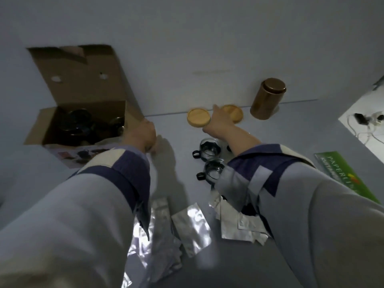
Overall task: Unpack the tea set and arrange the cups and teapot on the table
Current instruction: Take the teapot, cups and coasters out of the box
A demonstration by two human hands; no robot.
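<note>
Beyond the left hand [143, 138], whose grip could not be told, the box [83, 121] still held the dark teapot [80, 123]; the right hand [218, 121] reached loose-fingered between two coasters [198, 118], two cups [209, 147] just beneath its wrist

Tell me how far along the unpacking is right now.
Partly done. Two glass cups stand on the table, with two wooden coasters and a brown canister behind them. In hand: the right hand reaches over the coasters; the left hand is at the box's edge. Left: dark pieces, possibly the teapot, remain inside the open cardboard box.
</note>
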